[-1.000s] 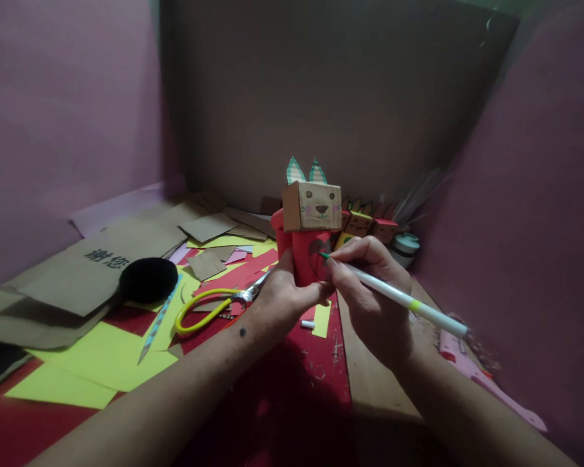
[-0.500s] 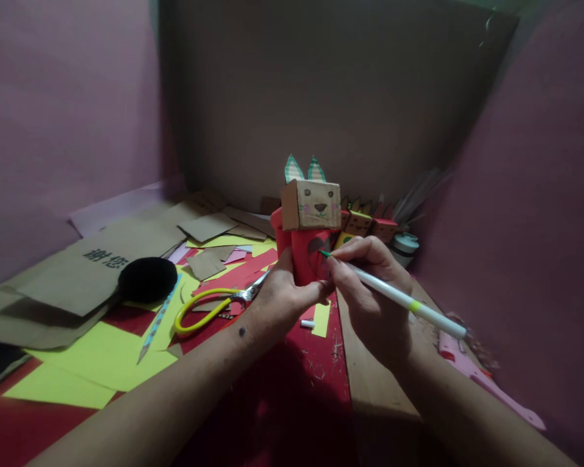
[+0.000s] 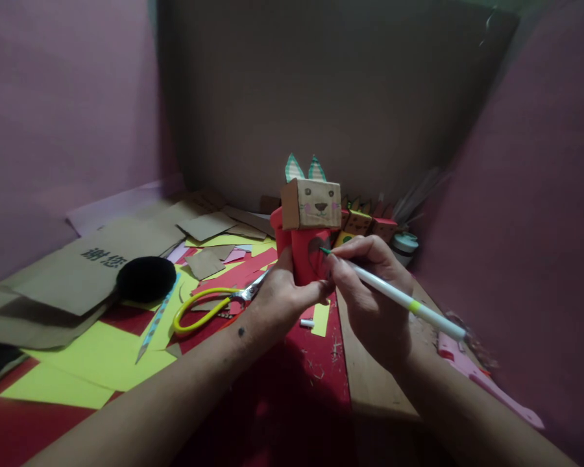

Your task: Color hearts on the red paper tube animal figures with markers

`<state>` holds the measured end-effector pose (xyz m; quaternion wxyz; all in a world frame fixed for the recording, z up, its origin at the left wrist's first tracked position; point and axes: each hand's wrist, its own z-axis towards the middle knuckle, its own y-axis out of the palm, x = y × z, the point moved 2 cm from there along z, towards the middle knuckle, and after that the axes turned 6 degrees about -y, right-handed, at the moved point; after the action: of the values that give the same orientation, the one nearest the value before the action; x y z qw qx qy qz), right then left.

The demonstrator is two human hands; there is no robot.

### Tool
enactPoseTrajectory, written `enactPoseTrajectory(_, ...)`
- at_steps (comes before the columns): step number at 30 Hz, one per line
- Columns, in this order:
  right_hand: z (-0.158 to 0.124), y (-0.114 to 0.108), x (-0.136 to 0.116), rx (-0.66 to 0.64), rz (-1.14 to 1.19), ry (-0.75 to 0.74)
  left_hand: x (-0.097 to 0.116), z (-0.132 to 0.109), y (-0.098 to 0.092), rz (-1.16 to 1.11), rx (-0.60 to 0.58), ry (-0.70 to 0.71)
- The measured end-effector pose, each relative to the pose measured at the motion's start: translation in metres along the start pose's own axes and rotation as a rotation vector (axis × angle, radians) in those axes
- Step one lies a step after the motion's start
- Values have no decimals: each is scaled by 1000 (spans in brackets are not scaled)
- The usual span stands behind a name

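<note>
A paper animal figure (image 3: 311,224) stands at the middle: a brown cardboard box head with a drawn face and green striped ears, on a red paper body. My left hand (image 3: 285,295) is closed round the lower red body and holds it upright. My right hand (image 3: 370,292) pinches a white marker (image 3: 399,298) with a green tip. The tip touches a dark drawn patch on the front of the red body.
Yellow-handled scissors (image 3: 209,305) lie left of my left hand on red and yellow paper scraps. A black round object (image 3: 146,279) and a brown cardboard sheet with printed characters (image 3: 92,266) lie further left. Small paper box figures (image 3: 370,226) and a white jar (image 3: 405,246) stand behind. Cardboard walls enclose the workspace.
The marker tip has shifted very slightly upward on the red body. Both hands keep their grips, and the figure stays in place.
</note>
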<state>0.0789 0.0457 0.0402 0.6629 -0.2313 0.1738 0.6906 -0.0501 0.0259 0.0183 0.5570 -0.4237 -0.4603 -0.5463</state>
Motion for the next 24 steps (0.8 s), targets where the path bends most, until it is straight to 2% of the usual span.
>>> enactPoseTrajectory(5, 1, 0, 0, 39, 7, 22, 0, 0, 0, -18, 19, 28)
enactPoseTrajectory(13, 0, 1, 2, -15, -14, -2, 2, -1, -1, 32, 28, -1)
enactPoseTrajectory(18, 1, 0, 2, 44, 16, 21, -1, 0, -1, 16, 10, 35)
enactPoseTrajectory(24, 0, -1, -2, -16, -1, -6, 0, -1, 0, 16, 7, 11)
